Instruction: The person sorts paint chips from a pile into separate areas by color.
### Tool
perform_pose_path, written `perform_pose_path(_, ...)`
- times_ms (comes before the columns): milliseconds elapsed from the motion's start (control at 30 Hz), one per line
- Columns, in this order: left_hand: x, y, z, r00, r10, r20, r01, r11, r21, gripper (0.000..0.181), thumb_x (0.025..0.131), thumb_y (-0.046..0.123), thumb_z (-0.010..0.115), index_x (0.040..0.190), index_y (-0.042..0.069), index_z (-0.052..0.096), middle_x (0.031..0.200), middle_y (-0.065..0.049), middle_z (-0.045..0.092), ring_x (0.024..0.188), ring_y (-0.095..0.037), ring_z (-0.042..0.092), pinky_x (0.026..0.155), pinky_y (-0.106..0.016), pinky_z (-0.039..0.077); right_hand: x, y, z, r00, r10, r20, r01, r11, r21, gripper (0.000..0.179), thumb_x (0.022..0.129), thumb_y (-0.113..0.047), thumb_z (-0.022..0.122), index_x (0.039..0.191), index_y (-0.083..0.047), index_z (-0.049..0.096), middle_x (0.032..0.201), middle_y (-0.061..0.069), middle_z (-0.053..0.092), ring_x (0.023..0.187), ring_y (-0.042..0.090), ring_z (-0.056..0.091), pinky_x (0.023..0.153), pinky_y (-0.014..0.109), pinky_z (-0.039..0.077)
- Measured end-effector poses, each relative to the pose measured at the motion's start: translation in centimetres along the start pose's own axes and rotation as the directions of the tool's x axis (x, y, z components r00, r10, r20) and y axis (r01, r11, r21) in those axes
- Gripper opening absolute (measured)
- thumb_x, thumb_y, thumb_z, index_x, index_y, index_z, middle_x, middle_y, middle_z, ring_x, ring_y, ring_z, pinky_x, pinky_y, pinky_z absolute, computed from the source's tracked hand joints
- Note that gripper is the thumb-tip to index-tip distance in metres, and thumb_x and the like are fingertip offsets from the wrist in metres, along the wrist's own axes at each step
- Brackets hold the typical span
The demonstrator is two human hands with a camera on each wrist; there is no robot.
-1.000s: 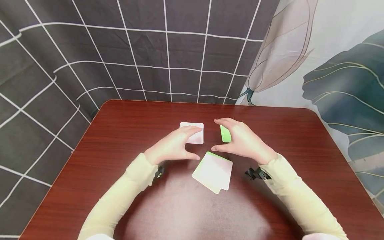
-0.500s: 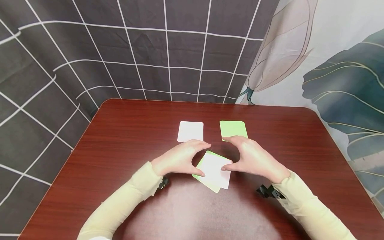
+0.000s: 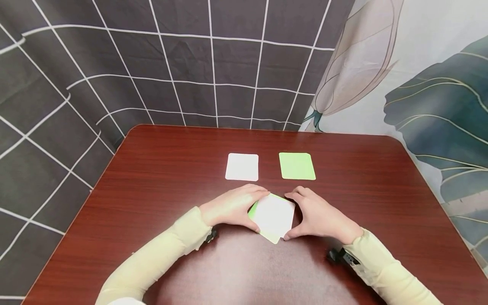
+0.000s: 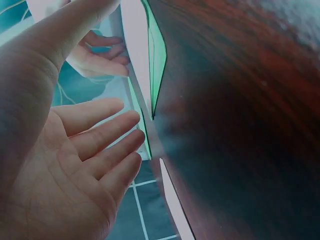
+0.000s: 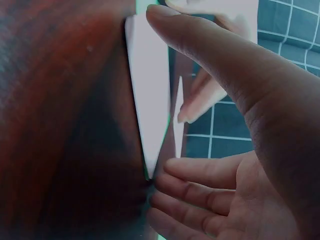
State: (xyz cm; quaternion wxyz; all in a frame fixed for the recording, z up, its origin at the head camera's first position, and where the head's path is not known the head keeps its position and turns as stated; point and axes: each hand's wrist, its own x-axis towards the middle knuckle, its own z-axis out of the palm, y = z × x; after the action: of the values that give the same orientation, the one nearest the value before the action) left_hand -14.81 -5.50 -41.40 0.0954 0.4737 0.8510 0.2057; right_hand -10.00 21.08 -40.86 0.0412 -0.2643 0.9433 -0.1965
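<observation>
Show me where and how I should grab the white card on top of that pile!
Probably pinch the top white card at its near right corner, coming from the right. It's a thin, flat square turned askew, so that corner seems to poke out past the card underneath.

White top card (image 3: 273,215), reddish table (image 3: 171,161) (streaky grain), white-gridded grey backdrop (image 3: 190,63).

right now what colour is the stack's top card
The top card is white, clearest in head view.
</observation>
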Motion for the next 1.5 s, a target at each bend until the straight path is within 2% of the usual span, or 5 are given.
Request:
perform_pose_path(200, 0.2, -0.2, 0.4, 1.0, 0.014, 0.007, -0.014, 1.0, -0.021, 0.085, 0.073, 0.038, 0.091, 0.141, 0.002, 0.055, 0.138, -0.006, 0.057, 0.128, -0.022, 0.05, 0.106, -0.027, 0.039, -0.3, -0.1, 0.7, 0.998, -0.042, -0.046, 0.041, 0.999, -0.023, 0.097, 0.049, -0.049, 0.099, 0.121, 0.007, 0.065, 0.111, 0.005, 0.055, 0.102, 0.022, 0.054, 0.088, 0.038, 0.052)
perform_pose_path(467, 0.2, -0.1, 0.5, 1.0, 0.02, 0.004, -0.02, 0.999, -0.031, 0.086, 0.074, 0.038, 0.091, 0.143, 0.002, 0.054, 0.139, -0.006, 0.056, 0.128, -0.023, 0.05, 0.107, -0.028, 0.039, -0.3, -0.2, 0.6, 0.999, -0.038, -0.029, 0.038, 0.999, -0.016, 0.081, 0.053, -0.044, 0.097, 0.115, -0.003, 0.067, 0.109, 0.0, 0.055, 0.1, 0.017, 0.052, 0.086, 0.035, 0.051)
perform_pose_path(833, 0.6, 0.0, 0.7, 0.999, 0.011, -0.039, -0.009, 0.999, 0.048, 0.097, 0.073, 0.042, 0.091, 0.148, -0.002, 0.047, 0.142, -0.007, 0.054, 0.13, -0.023, 0.05, 0.108, -0.029, 0.039, -0.3, 0.5, 0.2, 0.988, -0.118, -0.102, 0.115, 0.993, -0.034, 0.082, 0.052, -0.039, 0.097, 0.114, 0.003, 0.065, 0.111, 0.007, 0.057, 0.099, 0.021, 0.057, 0.085, 0.036, 0.054)
perform_pose_path(1100, 1.6, 0.2, -0.3, 0.993, -0.01, -0.117, 0.017, 0.998, 0.061, 0.097, 0.075, 0.045, 0.089, 0.15, 0.0, 0.046, 0.145, -0.008, 0.052, 0.132, -0.021, 0.048, 0.111, -0.028, 0.037, 0.0, 1.3, -1.0, 0.994, -0.039, -0.103, 0.035, 0.998, -0.046, 0.102, 0.052, -0.048, 0.097, 0.13, 0.006, 0.06, 0.12, 0.01, 0.057, 0.106, 0.024, 0.057, 0.091, 0.04, 0.052)
perform_pose_path(1500, 2.0, -1.1, -2.5, 0.981, -0.046, -0.186, 0.055, 0.998, 0.043, 0.099, 0.076, 0.046, 0.088, 0.152, 0.001, 0.044, 0.15, -0.012, 0.048, 0.14, -0.026, 0.042, 0.115, -0.033, 0.032, 2.7, 1.8, -2.7, 0.991, -0.011, -0.136, 0.008, 1.0, -0.025, 0.1, 0.057, -0.046, 0.098, 0.133, 0.006, 0.059, 0.126, 0.012, 0.056, 0.11, 0.027, 0.056, 0.092, 0.042, 0.052)
